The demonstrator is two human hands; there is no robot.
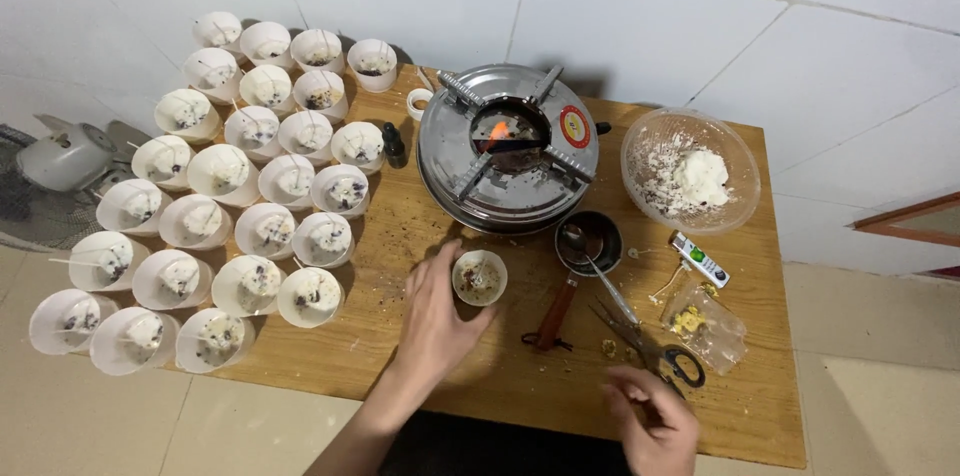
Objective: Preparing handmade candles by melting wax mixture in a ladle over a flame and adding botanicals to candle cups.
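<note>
A low wooden table (pixel 760 406) stands on pale floor tiles (pixel 880 356) against a white tiled wall (pixel 650 26).

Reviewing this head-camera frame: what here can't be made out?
- Right hand: motion-blurred, partly cut by the bottom edge; holding anything or not is unclear.
- Left hand: its far side against the small cup is hidden, so grip is uncertain.
- Cup's contents: too small to identify.
- Scissors: handles partly behind the right hand.

Wooden table (pixel 760 406) on a pale tiled floor, round metal stove (pixel 508 148) with a small flame, rows of filled white cups (pixel 240 211) at its left, clear bowl (pixel 690 172) of white crumbly stuff, small dark dropper bottle (pixel 394 144), white fan (pixel 66 156)
</note>
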